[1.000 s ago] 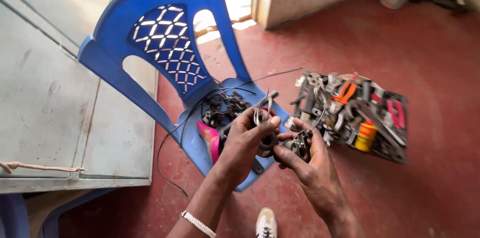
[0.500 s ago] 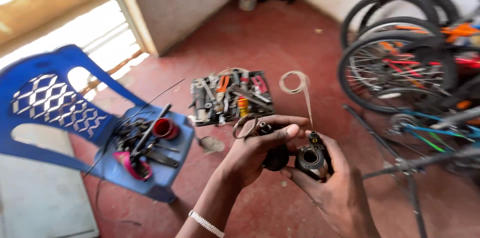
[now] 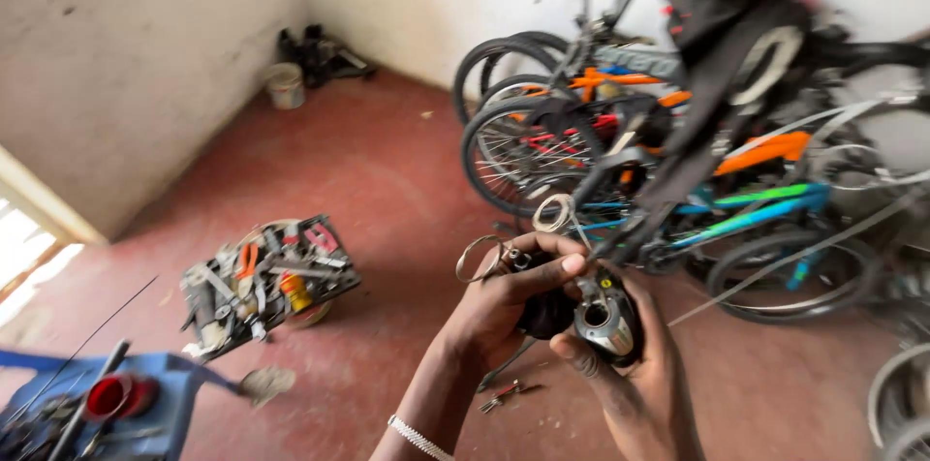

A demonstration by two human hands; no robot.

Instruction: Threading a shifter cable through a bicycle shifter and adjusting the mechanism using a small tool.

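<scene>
**View swung to the bikes, part stayed in both hands**

I held a small bike part (image 3: 596, 321) in front of me with both hands pressed together around it. My left hand (image 3: 504, 311) was wrapped over its black side, thumb stretched across the top; my right hand (image 3: 630, 364) cupped it from below, fingers closed under the silver, round-mouthed end. A coil of cable (image 3: 554, 212) stood up from the part, and a second loop (image 3: 477, 258) hung by my left fingers.

What had changed was mostly my head. 1 second ago I looked down over the blue chair (image 3: 145, 403), with the part held just above its seat. Half a second ago the chair had slid left and the tool tray (image 3: 266, 287) sat centre. By this moment the chair was only a corner at lower left, the tray lay well to the left on the red floor (image 3: 387, 190), and the stacked bikes (image 3: 678, 132) filled the right. My grip looked the same throughout, so I judged the work still rested on the part itself.
</scene>
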